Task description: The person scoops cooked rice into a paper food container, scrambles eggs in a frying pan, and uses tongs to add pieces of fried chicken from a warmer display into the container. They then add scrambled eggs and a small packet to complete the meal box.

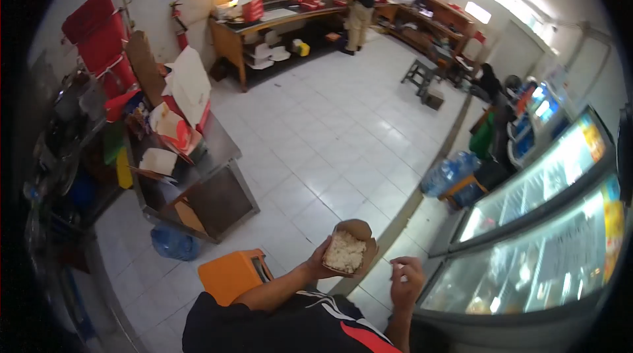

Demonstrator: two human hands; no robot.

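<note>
An open brown cardboard box [370,252] holds white rice [345,251] in front of my body. My left hand [320,260] grips this box from its left side and from below, with the flaps folded outward. To the right of the box, apart from it, my right hand [407,279] is raised with its fingers curled and pressed together. Whatever lies between those fingertips, if anything, is too small to make out.
An orange box [231,276] stands at lower left, beside a metal table [224,198] bearing cartons. Glass-door fridges [521,267] line the right. Water bottles [448,173] stand by them. A person [361,3] stands at the far counter [227,39]; a stool [418,77] is on the floor.
</note>
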